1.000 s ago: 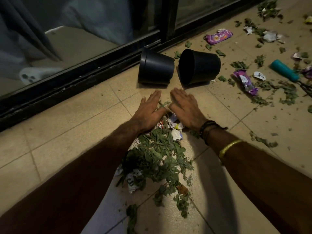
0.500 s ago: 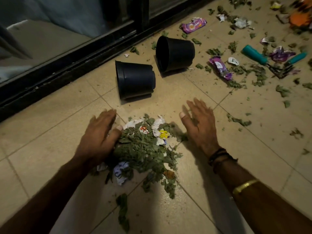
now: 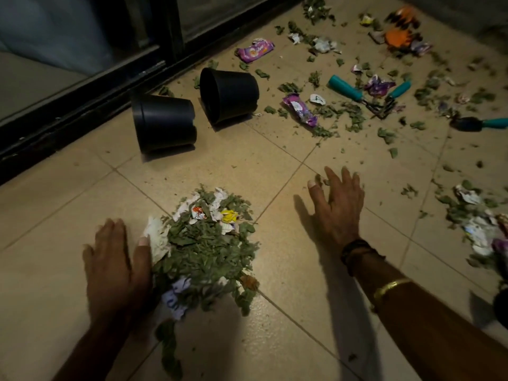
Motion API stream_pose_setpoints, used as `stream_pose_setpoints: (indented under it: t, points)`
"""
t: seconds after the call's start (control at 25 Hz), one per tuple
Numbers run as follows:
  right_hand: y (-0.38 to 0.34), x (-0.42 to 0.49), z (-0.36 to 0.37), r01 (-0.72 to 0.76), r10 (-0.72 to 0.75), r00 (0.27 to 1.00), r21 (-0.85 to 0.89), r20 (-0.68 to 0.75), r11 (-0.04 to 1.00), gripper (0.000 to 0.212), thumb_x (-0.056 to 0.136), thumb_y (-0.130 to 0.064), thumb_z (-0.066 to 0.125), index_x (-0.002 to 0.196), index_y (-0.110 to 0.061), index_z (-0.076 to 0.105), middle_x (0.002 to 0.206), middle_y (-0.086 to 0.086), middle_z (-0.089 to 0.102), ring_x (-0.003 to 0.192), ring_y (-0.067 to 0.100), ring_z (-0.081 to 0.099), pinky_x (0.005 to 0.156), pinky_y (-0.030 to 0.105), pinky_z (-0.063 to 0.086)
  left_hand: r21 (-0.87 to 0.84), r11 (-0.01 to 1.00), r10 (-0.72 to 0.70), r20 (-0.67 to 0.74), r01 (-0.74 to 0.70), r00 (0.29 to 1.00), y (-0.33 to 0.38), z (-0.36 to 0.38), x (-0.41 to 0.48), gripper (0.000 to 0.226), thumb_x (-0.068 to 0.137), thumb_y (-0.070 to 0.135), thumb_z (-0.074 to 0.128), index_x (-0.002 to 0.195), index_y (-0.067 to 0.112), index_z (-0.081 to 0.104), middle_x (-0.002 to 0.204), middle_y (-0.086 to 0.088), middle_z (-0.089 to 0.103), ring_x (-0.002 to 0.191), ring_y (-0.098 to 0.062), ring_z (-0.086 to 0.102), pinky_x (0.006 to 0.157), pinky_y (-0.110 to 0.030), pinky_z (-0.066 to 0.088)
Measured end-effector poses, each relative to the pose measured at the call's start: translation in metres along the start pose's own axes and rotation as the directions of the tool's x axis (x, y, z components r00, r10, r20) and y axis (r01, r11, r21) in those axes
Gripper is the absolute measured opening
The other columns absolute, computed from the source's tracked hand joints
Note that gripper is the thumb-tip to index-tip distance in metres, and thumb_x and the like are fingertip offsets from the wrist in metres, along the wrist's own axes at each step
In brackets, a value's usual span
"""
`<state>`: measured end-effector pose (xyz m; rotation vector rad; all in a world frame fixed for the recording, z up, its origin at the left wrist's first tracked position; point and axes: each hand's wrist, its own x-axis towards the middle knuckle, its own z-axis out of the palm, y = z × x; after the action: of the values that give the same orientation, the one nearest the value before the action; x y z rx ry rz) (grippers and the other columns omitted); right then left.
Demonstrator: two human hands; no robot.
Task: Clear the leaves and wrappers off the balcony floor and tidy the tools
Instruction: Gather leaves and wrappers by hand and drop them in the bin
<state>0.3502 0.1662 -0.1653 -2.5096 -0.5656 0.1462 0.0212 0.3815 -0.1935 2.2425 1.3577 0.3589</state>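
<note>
In the head view the left hand (image 3: 118, 268), fingers straight and close together, lies flat against the left edge of the pile of leaves and wrappers (image 3: 209, 243) on the tiled floor (image 3: 68, 202), while the right hand (image 3: 339, 207), fingers spread, lies flat apart to the pile's right, and the teal-handled tools (image 3: 345, 88) lie among scattered litter farther off.

Single head-worn view looks steeply down, close over the tiled floor (image 3: 247, 160).
</note>
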Motion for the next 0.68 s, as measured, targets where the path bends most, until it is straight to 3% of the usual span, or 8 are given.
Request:
stream_pose_setpoints:
  t: [0.08, 0.16, 0.24, 0.32, 0.36, 0.44, 0.56, 0.68]
  points:
    - [0.015, 0.02, 0.0, -0.059, 0.064, 0.996, -0.091, 0.059, 0.994, 0.085, 0.088, -0.084, 0.029, 0.155, -0.032, 0.033, 0.168, 0.013, 0.016, 0.156, 0.031, 0.006, 0.124, 0.059, 0.001, -0.03, 1.0, 0.001, -0.013, -0.001, 1.0, 0.007, 0.011, -0.001, 0.081, 0.095, 0.06, 0.021, 0.154, 0.005, 0.034, 0.162, -0.015, 0.029, 0.152, -0.026, 0.021, 0.125, -0.047, 0.008]
    - [0.006, 0.024, 0.008, 0.003, 0.015, 0.99, -0.127, 0.143, 0.992, 0.087, 0.089, -0.084, 0.027, 0.156, -0.03, 0.029, 0.168, 0.016, 0.014, 0.155, 0.033, 0.007, 0.125, 0.058, 0.002, -0.099, 0.995, 0.03, -0.032, -0.033, 0.999, 0.029, 0.02, 0.002, 0.077, 0.096, 0.056, 0.026, 0.153, 0.006, 0.035, 0.162, -0.013, 0.031, 0.152, -0.025, 0.023, 0.126, -0.047, 0.01]
    - [-0.02, 0.004, 0.028, 0.171, -0.144, 0.963, -0.101, 0.226, 0.98, 0.086, 0.094, -0.079, 0.028, 0.16, -0.024, 0.022, 0.17, 0.01, 0.008, 0.157, 0.024, 0.003, 0.127, 0.05, 0.002, -0.223, 0.968, 0.117, 0.0, -0.114, 0.993, 0.054, 0.024, 0.002, 0.069, 0.099, 0.05, 0.031, 0.154, 0.009, 0.035, 0.162, -0.01, 0.032, 0.151, -0.021, 0.026, 0.125, -0.046, 0.017]
    - [-0.049, -0.03, 0.046, 0.359, -0.339, 0.882, -0.001, 0.328, 0.933, 0.083, 0.096, -0.075, 0.029, 0.161, -0.025, 0.02, 0.17, 0.002, 0.012, 0.157, 0.015, 0.006, 0.128, 0.045, 0.005, -0.292, 0.942, 0.18, 0.021, -0.166, 0.984, 0.069, 0.023, 0.003, 0.065, 0.1, 0.046, 0.035, 0.154, 0.012, 0.035, 0.161, -0.006, 0.034, 0.15, -0.016, 0.027, 0.125, -0.043, 0.02]
    - [-0.059, -0.042, 0.052, 0.387, -0.398, 0.845, 0.106, 0.356, 0.916, 0.079, 0.097, -0.073, 0.032, 0.161, -0.027, 0.022, 0.169, -0.001, 0.018, 0.156, 0.013, 0.012, 0.128, 0.046, 0.011, -0.273, 0.949, 0.164, -0.003, -0.158, 0.986, 0.066, 0.02, 0.002, 0.064, 0.1, 0.046, 0.034, 0.154, 0.012, 0.035, 0.161, -0.006, 0.033, 0.15, -0.015, 0.027, 0.125, -0.041, 0.018]
    - [-0.065, -0.042, 0.057, 0.311, -0.38, 0.876, 0.254, 0.296, 0.916, 0.073, 0.098, -0.07, 0.037, 0.159, -0.031, 0.027, 0.166, -0.005, 0.028, 0.153, 0.012, 0.022, 0.126, 0.048, 0.02, -0.133, 0.99, 0.025, -0.074, -0.035, 0.997, 0.044, 0.012, -0.003, 0.069, 0.1, 0.051, 0.026, 0.155, 0.01, 0.032, 0.164, -0.008, 0.028, 0.153, -0.018, 0.02, 0.126, -0.042, 0.007]
    - [-0.07, -0.017, 0.06, 0.267, -0.296, 0.91, 0.136, 0.291, 0.954, 0.076, 0.099, -0.068, 0.029, 0.161, -0.024, 0.025, 0.169, 0.0, 0.019, 0.156, 0.012, 0.01, 0.128, 0.047, 0.007, 0.088, 0.986, -0.134, -0.09, 0.142, 0.987, 0.022, 0.01, -0.016, 0.079, 0.098, 0.059, 0.016, 0.158, 0.008, 0.021, 0.167, -0.013, 0.015, 0.155, -0.025, 0.008, 0.125, -0.052, 0.001]
    - [-0.101, -0.029, 0.081, 0.432, -0.471, 0.753, 0.194, 0.46, 0.881, 0.071, 0.101, -0.06, 0.029, 0.16, -0.021, 0.028, 0.169, 0.003, 0.018, 0.157, 0.013, 0.006, 0.128, 0.044, 0.0, -0.021, 1.0, 0.015, -0.024, -0.015, 1.0, 0.055, 0.033, -0.006, 0.073, 0.101, 0.057, 0.015, 0.159, 0.013, 0.018, 0.167, -0.006, 0.016, 0.155, -0.016, 0.007, 0.126, -0.049, 0.003]
